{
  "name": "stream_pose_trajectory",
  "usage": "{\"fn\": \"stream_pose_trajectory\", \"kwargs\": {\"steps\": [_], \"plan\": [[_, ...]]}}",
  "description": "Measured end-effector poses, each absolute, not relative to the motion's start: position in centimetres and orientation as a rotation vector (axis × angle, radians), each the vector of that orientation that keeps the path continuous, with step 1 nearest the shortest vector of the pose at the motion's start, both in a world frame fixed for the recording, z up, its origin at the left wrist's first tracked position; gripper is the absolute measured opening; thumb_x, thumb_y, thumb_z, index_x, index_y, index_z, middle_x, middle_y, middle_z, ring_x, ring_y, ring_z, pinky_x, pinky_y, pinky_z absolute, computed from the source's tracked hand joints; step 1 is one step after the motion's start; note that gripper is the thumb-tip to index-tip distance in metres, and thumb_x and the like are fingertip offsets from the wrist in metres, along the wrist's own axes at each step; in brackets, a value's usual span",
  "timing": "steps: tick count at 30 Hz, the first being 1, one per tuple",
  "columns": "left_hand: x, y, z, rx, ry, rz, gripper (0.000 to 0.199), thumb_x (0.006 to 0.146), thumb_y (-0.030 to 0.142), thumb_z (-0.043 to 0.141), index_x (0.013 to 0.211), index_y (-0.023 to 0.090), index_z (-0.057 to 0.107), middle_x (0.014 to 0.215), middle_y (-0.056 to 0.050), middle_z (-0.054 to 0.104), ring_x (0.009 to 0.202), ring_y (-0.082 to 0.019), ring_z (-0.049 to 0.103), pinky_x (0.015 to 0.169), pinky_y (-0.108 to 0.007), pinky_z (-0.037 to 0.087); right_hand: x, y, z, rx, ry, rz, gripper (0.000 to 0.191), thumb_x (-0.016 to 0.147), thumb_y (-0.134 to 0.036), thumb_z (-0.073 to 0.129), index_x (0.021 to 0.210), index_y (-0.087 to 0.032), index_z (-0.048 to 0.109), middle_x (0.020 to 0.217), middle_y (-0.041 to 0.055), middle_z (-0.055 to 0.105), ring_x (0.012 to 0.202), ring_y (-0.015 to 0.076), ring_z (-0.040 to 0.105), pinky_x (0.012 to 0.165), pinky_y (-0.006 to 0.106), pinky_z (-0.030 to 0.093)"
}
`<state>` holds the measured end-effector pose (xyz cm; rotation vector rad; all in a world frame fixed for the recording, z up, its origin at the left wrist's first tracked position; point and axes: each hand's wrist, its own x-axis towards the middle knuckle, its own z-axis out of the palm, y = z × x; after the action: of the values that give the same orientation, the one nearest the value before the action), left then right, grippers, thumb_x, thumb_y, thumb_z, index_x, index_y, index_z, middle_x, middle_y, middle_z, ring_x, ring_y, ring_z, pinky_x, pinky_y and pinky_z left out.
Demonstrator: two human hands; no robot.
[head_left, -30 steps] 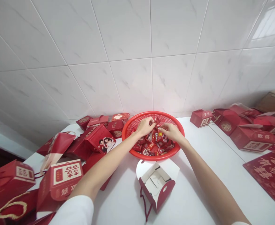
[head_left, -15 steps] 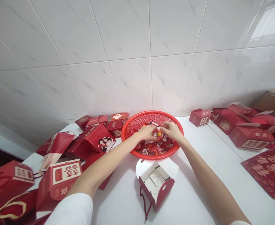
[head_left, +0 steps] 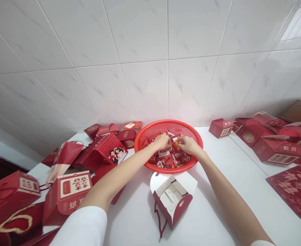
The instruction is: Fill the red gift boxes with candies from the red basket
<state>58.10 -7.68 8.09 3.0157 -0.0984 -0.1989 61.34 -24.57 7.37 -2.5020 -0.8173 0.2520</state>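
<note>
Both hands are inside a red plastic basket (head_left: pixel 169 169) heaped with red-wrapped candies (head_left: pixel 169 161). My left hand (head_left: pixel 162 141) is among the candies with its fingers curled down; whatever they hold is hidden. Opposite it, my right hand (head_left: pixel 188 145) pinches at a wrapped candy (head_left: pixel 176 144) with a yellow patch. In front of the basket stands an open red gift box (head_left: pixel 177 213), white inside, its flaps folded outward. A dark red cord handle hangs at its left side, and no candy shows inside it.
Red gift boxes (head_left: pixel 73 193) crowd the left side of the white table (head_left: pixel 217 218). More red boxes (head_left: pixel 277 150) stand at the right, near a flat red printed bag (head_left: pixel 294 188) and a brown carton (head_left: pixel 299 112). A tiled wall (head_left: pixel 145 89) rises behind the basket.
My hands have moved a little apart within the basket; before, their fingertips almost met over the candies. The view has shifted slightly. The open gift box stands where it was.
</note>
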Motion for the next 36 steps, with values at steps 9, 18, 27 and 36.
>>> {"fn": "stream_pose_trajectory", "kwargs": {"steps": [9, 18, 27, 36], "plan": [[58.1, -7.7, 8.2, 2.952, -0.2, -0.169, 0.034, 0.071, 0.01, 0.071, 0.103, 0.021, 0.076, 0.112, -0.007, 0.07, 0.109, -0.026, 0.065, 0.084, -0.028, 0.051, 60.8, -24.5, 7.7, -2.512, -1.013, 0.368, 0.026, 0.08, -0.002, 0.055, 0.095, -0.017, 0.071, 0.098, 0.0073, 0.074, 0.092, 0.0209, 0.066, 0.075, 0.025, 0.042], [58.1, -7.1, 8.4, 2.957, -0.193, -0.146, 0.038, 0.069, 0.006, 0.065, 0.102, 0.021, 0.076, 0.103, -0.007, 0.072, 0.104, -0.027, 0.065, 0.08, -0.03, 0.05, 60.5, -24.6, 7.7, -2.596, -1.229, 0.741, 0.047, 0.071, 0.001, 0.06, 0.11, -0.022, 0.073, 0.105, 0.0077, 0.073, 0.093, 0.0244, 0.067, 0.068, 0.026, 0.044], [57.9, -7.9, 7.5, 2.806, -0.512, 0.246, 0.018, 0.081, 0.014, 0.056, 0.084, 0.02, 0.073, 0.091, -0.005, 0.07, 0.089, -0.022, 0.066, 0.076, -0.029, 0.048, 60.1, -24.5, 7.6, -2.721, -1.083, 0.592, 0.032, 0.068, -0.002, 0.063, 0.094, -0.019, 0.07, 0.1, 0.0097, 0.072, 0.092, 0.0269, 0.067, 0.068, 0.029, 0.043], [56.0, -9.4, 6.9, 2.768, -0.992, -0.086, 0.025, 0.08, 0.03, 0.067, 0.103, 0.019, 0.072, 0.1, -0.008, 0.074, 0.084, -0.022, 0.069, 0.074, -0.029, 0.05, 61.3, -24.8, 7.2, -2.509, -0.593, 0.149, 0.057, 0.065, -0.006, 0.059, 0.12, -0.016, 0.053, 0.097, 0.0084, 0.068, 0.084, 0.024, 0.064, 0.065, 0.028, 0.042]]}}
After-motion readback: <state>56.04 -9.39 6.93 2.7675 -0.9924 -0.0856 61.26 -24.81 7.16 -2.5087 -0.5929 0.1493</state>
